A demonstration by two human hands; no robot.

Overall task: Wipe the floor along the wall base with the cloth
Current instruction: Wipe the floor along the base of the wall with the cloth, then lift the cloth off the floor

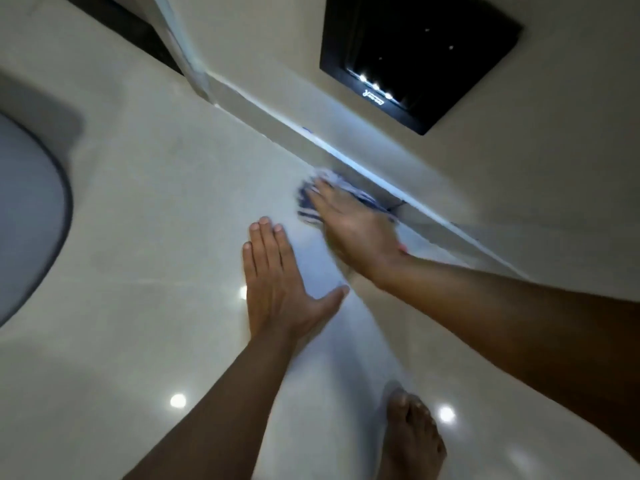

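Observation:
A blue-and-white striped cloth [311,202] lies on the glossy pale floor [156,209], right against the wall base [346,157]. My right hand [356,226] presses flat on top of the cloth, fingers stretched toward the skirting; hand and cloth are blurred by motion. Most of the cloth is hidden under the palm. My left hand [277,282] rests flat on the floor a little nearer to me, fingers together, thumb spread, holding nothing.
A black panel with small lights [415,57] is set in the wall above the skirting. A grey rounded object [31,216] sits at the left edge. A wall corner [194,74] juts out at the back. My bare foot [412,441] stands at bottom right.

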